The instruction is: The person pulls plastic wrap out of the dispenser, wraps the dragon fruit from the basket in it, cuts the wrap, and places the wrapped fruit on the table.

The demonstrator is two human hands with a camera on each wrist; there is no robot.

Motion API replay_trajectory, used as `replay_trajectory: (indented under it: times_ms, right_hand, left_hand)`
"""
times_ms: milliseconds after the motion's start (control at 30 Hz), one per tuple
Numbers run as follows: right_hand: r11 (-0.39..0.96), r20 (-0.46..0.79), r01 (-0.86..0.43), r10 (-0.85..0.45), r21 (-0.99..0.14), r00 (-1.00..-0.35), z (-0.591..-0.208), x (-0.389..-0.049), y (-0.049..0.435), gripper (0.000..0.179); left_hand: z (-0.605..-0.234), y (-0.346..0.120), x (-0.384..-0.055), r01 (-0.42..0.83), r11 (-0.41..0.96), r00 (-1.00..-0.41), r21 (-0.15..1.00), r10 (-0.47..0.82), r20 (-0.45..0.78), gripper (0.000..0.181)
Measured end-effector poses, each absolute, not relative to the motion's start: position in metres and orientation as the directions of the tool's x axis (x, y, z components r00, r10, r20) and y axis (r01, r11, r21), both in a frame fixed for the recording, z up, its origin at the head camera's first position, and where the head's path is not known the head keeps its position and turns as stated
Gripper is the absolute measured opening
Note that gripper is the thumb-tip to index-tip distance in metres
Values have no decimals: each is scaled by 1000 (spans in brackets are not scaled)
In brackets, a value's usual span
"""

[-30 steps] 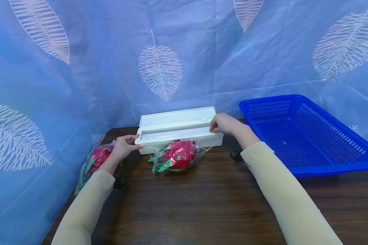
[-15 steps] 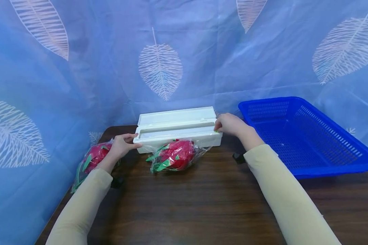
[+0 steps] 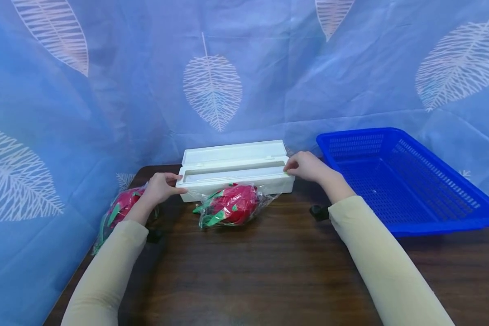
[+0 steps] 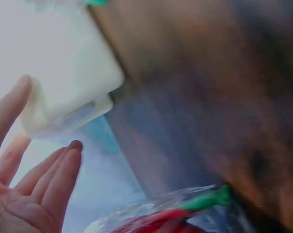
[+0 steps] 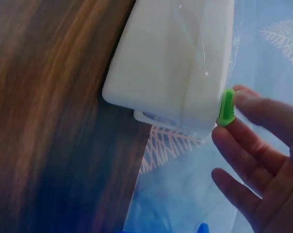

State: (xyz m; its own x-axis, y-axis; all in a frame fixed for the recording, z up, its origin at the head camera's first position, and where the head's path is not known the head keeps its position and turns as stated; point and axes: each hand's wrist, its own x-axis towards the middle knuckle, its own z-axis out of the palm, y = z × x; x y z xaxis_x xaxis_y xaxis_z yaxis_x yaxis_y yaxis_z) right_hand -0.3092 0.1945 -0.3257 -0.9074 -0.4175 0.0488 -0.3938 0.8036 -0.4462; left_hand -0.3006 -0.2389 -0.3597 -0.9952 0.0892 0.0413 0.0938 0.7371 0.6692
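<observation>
A long white cling film dispenser lies at the back of the table with its lid raised. Its left end is held by my left hand, thumb at the front and index finger over the top corner. At the right end my right hand pinches a small green slide cutter between thumb and index finger, right at the dispenser's edge. Clear film stretches from the dispenser's front to a red and green dragon fruit, which lies wrapped in film just before it.
Beside my left wrist, at the table's left edge, lies another film-wrapped dragon fruit. A blue plastic basket stands on the right. Behind the dark wooden table hangs a blue curtain with white leaf prints.
Between one second and half a second ago my right hand slid right along the dispenser to its end, and has stayed near there. The left hand keeps its hold.
</observation>
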Motion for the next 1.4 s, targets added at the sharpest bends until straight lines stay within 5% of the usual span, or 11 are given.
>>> replay_trajectory:
  times_ms: [267, 533, 700, 900, 1400]
  right_hand:
    - [813, 34, -346, -375, -469, -927, -324, -308, 193, 25]
    - [819, 50, -335, -353, -466, -934, -333, -302, 188, 37]
    - [834, 101, -347, -337, -428, -936, -342, -301, 185, 27]
    - [837, 198, -370, -315, -403, -928, -348, -303, 181, 11]
    - [682, 155, -374, -361, -628, -919, -342, -292, 162, 10]
  left_hand:
    - [-343, -240, -305, 84, 757, -992, 648, 125, -16, 46]
    - [-352, -228, -292, 265, 723, -964, 638, 200, 173, 37]
    - [-359, -220, -288, 410, 729, -911, 548, 307, 274, 34]
    - [-363, -219, -286, 443, 755, -892, 483, 319, 320, 13]
    - [-350, -209, -262, 305, 585, -943, 752, 299, 150, 13]
